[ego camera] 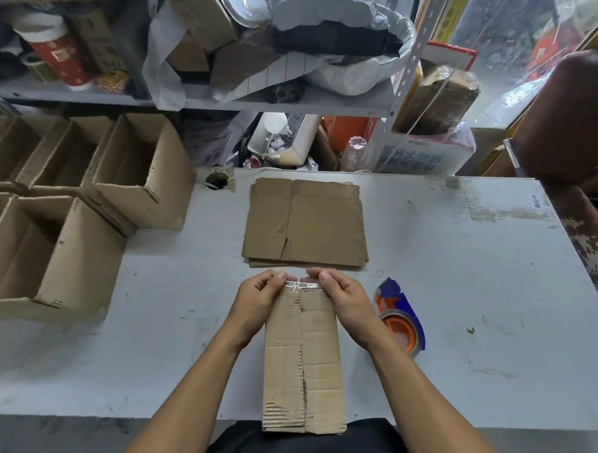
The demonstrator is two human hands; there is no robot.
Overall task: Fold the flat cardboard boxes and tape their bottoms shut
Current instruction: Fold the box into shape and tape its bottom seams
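Note:
A folded cardboard box lies on the grey table in front of me, its long side running away from me and its near end over the table's front edge. Clear tape shines across its far end. My left hand and my right hand both grip that far end, thumbs on top pressing the tape, fingers curled round the edge. A stack of flat cardboard boxes lies just beyond the hands. The blue and orange tape dispenser rests on the table right of my right wrist.
Several assembled open boxes stand in rows at the table's left. A cable hole sits at the table's back edge. Cluttered metal shelves rise behind the table. A brown chair stands at the right.

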